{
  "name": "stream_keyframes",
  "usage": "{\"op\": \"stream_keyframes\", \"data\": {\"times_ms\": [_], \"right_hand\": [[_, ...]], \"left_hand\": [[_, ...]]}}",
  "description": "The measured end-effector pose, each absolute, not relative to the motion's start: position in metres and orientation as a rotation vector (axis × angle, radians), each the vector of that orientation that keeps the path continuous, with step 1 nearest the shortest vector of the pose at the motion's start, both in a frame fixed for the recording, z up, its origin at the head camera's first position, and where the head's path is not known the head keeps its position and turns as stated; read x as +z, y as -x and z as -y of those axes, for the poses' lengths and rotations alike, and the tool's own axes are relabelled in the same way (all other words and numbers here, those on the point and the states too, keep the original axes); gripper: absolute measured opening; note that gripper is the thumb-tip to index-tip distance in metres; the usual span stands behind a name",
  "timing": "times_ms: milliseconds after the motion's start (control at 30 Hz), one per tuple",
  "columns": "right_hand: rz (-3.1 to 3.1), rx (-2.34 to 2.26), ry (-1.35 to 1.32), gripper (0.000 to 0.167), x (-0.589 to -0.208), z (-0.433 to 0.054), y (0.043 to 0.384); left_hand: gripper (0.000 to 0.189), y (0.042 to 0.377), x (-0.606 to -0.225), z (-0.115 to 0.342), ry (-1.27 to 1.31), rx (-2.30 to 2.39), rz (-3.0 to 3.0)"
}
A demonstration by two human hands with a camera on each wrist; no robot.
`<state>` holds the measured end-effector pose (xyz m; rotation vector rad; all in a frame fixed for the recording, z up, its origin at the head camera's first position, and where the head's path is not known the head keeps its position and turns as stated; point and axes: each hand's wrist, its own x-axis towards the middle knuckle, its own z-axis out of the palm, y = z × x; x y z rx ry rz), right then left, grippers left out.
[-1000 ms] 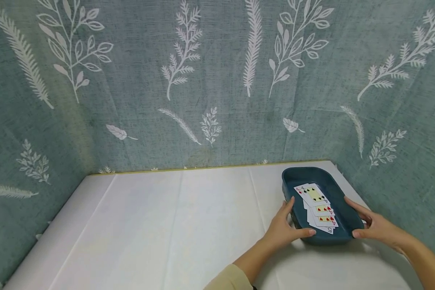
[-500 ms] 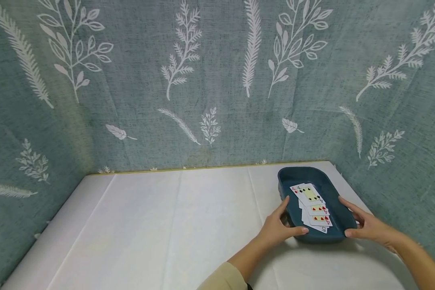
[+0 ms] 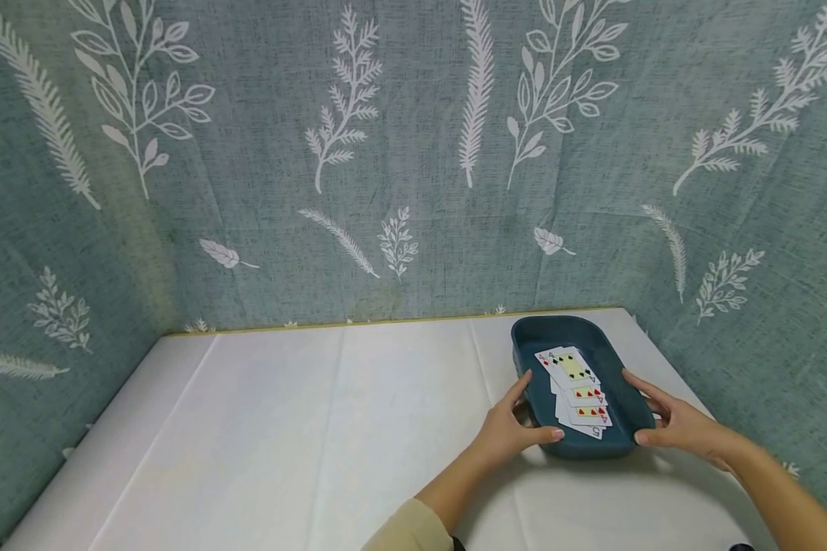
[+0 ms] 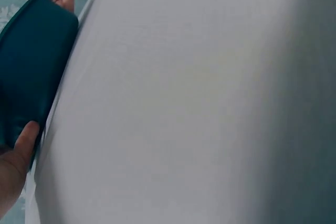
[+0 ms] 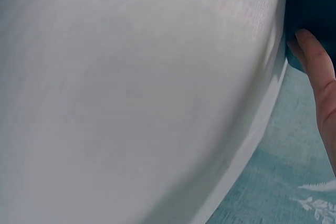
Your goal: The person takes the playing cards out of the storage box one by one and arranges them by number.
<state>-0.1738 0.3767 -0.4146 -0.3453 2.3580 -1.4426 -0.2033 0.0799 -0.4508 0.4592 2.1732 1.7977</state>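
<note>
A dark teal plastic tray (image 3: 547, 330) is at the right of the white table in the head view. Several playing cards (image 3: 579, 394) lie overlapped face up in it, fours among them. My left hand (image 3: 506, 430) holds the tray's left side, thumb at the near rim and fingers along the wall. On the opposite side my right hand (image 3: 689, 425) grips the near right corner, thumb in front. The left wrist view shows the tray's outer wall (image 4: 39, 51) with my left thumb pressed to it. In the right wrist view, fingers (image 5: 314, 56) of my right hand touch the tray.
White cloth (image 3: 262, 428) covers the table, which spreads far to the left of the tray. Green-blue leaf-patterned fabric (image 3: 413, 153) walls off the back and both sides. A small dark object (image 3: 740, 547) shows at the bottom right edge.
Both hands have moved the tray steadily to the left across the table, cards inside. The grip on each side looks the same.
</note>
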Motion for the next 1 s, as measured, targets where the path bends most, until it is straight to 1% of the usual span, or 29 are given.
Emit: {"op": "stream_keyframes", "data": {"times_ms": [300, 500, 700, 1000], "right_hand": [[-2.238, -1.447, 0.409, 0.088, -0.413, -0.367, 0.183], [-2.214, -1.464, 0.412, 0.087, -0.415, -0.361, 0.188], [-2.139, -1.525, 0.475, 0.085, -0.418, -0.354, 0.194], [-2.136, -1.546, 0.452, 0.088, -0.418, -0.342, 0.198]], "left_hand": [[0.094, 0.207, -0.453, -0.064, -0.487, 1.778, -2.217], [0.093, 0.208, -0.451, -0.056, -0.467, 1.762, -2.229], [0.092, 0.209, -0.451, -0.045, -0.476, 1.770, -2.240], [0.092, 0.210, -0.450, -0.033, -0.468, 1.798, -2.231]]}}
